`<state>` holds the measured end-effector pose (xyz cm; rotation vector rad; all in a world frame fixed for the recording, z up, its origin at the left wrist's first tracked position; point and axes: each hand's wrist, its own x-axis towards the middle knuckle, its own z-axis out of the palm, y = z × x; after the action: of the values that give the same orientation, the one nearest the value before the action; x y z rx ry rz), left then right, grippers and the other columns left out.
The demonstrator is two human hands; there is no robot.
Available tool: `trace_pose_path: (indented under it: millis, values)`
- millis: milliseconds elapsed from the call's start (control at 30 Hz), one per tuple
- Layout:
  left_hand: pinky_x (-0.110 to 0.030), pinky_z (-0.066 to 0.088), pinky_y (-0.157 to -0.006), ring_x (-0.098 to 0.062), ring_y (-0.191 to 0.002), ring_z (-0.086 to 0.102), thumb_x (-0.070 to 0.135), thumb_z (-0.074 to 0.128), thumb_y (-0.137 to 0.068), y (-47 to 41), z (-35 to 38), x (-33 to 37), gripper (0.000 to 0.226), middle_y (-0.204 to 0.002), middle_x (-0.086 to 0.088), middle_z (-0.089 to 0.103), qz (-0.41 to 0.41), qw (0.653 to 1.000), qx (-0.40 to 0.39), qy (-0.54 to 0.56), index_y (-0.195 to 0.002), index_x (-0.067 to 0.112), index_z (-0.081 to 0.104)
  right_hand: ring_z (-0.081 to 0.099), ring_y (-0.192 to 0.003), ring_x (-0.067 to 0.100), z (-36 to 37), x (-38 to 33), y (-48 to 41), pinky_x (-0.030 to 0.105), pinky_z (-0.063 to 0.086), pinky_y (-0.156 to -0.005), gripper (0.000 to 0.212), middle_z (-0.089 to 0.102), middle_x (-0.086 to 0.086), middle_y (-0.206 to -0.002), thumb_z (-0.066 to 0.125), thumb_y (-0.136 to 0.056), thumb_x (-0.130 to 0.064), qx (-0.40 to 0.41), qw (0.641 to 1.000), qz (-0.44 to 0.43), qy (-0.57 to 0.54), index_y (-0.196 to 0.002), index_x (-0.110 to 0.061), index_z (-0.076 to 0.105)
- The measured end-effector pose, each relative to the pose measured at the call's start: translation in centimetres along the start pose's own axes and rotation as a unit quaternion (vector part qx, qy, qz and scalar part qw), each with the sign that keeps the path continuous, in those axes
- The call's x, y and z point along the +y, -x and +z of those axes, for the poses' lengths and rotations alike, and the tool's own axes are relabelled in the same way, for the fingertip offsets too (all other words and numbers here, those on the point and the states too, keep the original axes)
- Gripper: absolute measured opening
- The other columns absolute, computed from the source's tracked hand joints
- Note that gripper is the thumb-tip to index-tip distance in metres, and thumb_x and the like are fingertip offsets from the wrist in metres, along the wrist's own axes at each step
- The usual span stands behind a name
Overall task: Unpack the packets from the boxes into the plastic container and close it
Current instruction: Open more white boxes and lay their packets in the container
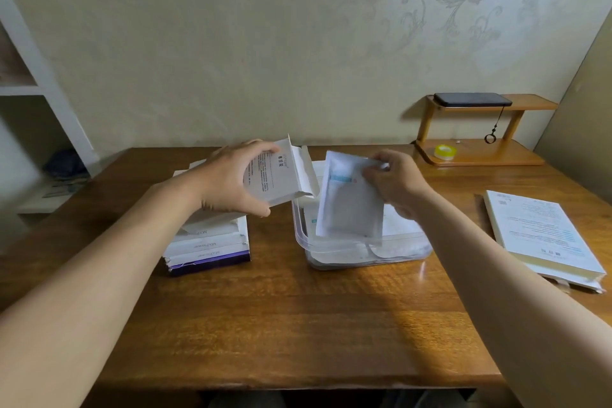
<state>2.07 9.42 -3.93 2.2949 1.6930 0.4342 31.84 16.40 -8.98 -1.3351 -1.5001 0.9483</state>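
My left hand [231,179] grips an opened white box [284,175] with printed text, held tilted above a stack of boxes [208,242] on the table's left. My right hand [394,180] pinches the top of a white packet [347,205], which hangs upright over the clear plastic container [318,250]. The packet's lower edge dips inside the container. Other white packets [397,225] lie flat in the container. The box's open flap points toward the packet.
A flat white lid or box [543,238] lies on the table at the right. A small wooden shelf [480,149] at the back right carries a phone [473,99] and a yellow tape roll [445,152]. The wooden table [298,325] stretches toward me.
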Motion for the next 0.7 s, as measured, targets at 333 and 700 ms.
trace_pose_path:
  millis: [333, 700]
  values:
    - [-0.051, 0.036, -0.111, -0.019, -0.132, 0.034, 0.06, 0.076, -0.054, 0.0, 0.9, -0.6, 0.107, -0.142, 0.015, 0.034, -0.018, 1.0, -0.005, -0.012, -0.147, 0.046, 0.027, 0.054, -0.105, 0.018, 2.2, 0.5, 0.8, 0.027, 0.049, -0.088, 0.063, 0.058, 0.004, -0.133, 0.079, -0.084, -0.013, -0.155, 0.928, -0.048, 0.336, -0.14, -0.023, 0.051]
    - [-0.043, 0.022, -0.115, -0.019, -0.137, 0.03, 0.058, 0.073, -0.055, 0.1, 1.1, 0.5, 0.108, -0.151, 0.011, 0.034, -0.006, 0.999, -0.003, -0.045, -0.151, 0.037, 0.028, 0.052, -0.128, 0.024, 2.5, 0.7, 1.9, 0.037, 0.045, -0.106, 0.065, 0.052, 0.002, -0.145, 0.071, -0.087, -0.049, -0.223, 0.846, -0.101, 0.474, -0.143, -0.024, 0.051]
